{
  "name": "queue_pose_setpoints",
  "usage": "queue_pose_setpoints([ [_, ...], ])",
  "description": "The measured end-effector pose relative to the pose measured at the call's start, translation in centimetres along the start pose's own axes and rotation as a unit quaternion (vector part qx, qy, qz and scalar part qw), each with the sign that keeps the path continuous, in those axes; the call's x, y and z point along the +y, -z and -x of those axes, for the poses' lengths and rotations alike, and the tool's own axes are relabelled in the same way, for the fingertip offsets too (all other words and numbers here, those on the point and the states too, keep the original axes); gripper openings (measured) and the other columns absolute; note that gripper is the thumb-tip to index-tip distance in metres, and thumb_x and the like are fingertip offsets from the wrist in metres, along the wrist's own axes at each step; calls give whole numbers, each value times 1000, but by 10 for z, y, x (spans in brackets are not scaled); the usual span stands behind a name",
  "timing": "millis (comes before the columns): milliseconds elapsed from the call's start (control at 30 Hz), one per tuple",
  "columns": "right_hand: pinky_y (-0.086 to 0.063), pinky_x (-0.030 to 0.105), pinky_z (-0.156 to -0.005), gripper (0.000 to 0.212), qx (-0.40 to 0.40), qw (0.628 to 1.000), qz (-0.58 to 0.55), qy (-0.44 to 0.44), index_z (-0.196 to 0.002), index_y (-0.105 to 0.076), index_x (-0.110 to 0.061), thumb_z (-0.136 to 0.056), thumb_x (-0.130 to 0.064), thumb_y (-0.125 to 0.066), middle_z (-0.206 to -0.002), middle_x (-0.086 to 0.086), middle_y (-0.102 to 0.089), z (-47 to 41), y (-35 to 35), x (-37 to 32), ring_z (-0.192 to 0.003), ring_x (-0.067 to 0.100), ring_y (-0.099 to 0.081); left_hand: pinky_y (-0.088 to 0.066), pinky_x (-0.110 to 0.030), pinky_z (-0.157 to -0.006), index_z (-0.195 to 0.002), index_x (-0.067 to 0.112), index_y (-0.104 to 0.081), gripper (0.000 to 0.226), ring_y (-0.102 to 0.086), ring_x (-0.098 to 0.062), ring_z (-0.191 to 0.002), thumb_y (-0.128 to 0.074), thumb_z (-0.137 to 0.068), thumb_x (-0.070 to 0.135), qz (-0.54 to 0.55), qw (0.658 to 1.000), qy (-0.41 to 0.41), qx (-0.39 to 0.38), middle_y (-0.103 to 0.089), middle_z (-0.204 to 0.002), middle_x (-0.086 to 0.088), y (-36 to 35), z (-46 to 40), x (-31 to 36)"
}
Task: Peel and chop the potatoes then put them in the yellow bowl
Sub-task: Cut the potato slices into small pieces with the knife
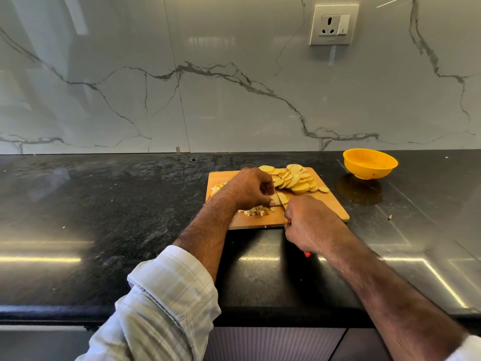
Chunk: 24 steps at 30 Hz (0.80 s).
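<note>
My left hand (251, 187) pins a few potato slices (282, 198) flat on the wooden cutting board (328, 204), fingers curled down over them, while my right hand (309, 222) grips the knife (281, 198), red handle end poking out below the wrist, blade set across those slices. Diced potato pieces (256, 211) lie near my left hand, with a pile of uncut potato rounds (294, 178) at the board's far side. Yellow bowl (369, 162) sits on the black table (104, 204), far right of the board, apart from it.
</note>
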State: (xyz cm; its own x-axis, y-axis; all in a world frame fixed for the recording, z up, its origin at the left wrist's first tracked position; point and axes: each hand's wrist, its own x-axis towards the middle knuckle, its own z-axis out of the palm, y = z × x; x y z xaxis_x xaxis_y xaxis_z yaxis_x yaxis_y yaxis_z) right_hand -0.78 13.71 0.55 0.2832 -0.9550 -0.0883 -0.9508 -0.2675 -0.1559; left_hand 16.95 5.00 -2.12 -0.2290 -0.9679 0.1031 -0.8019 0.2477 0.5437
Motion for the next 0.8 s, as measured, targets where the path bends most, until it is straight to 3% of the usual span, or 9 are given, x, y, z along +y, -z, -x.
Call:
queue_pose_setpoints([
  [133,-60,34,-85,30,-4,1000,1,-3,-117,-65,-20,-92,-35,-72,-99,0,-64,8,1,3,-94,17,-64,-61,-27,-87,-99,24,-76,25,-70,-5,-94,-92,-80,23,16,1000,-7,2,-75,-99,10,0,1,-5],
  [333,-59,30,-72,23,61,998,-18,3,-108,-66,-23,-92,-38,-71,-87,-6,-58,3,-16,-4,-82,11,-59,-63,-27,-86,-95,24,-75,24,-72,-5,-91,-93,-79,23,23,1000,-14,11,-75,-96,10,2,1,-8],
  [433,-54,28,-70,24,54,998,-6,12,-110,-65,-24,-92,-38,-71,-85,-7,-52,2,-19,-4,-79,9,-55,-63,-27,-86,-93,24,-76,23,-72,-5,-91,-94,-79,22,27,1000,-6,10,-76,-95,11,3,0,-8],
  [667,-58,33,-83,36,7,1000,11,16,-120,-65,-21,-89,-34,-76,-83,-6,-51,-14,-3,-13,-90,17,-60,-64,-29,-85,-89,24,-78,22,-73,-4,-86,-96,-77,20,17,1000,5,11,-77,-90,10,4,-1,-5],
  [800,-53,28,-75,33,24,1000,-16,6,-117,-65,-20,-88,-31,-77,-85,-6,-53,-23,-4,-7,-88,16,-59,-64,-29,-86,-89,24,-78,22,-72,-3,-87,-95,-76,18,5,1000,8,11,-77,-90,11,5,-1,-2],
])
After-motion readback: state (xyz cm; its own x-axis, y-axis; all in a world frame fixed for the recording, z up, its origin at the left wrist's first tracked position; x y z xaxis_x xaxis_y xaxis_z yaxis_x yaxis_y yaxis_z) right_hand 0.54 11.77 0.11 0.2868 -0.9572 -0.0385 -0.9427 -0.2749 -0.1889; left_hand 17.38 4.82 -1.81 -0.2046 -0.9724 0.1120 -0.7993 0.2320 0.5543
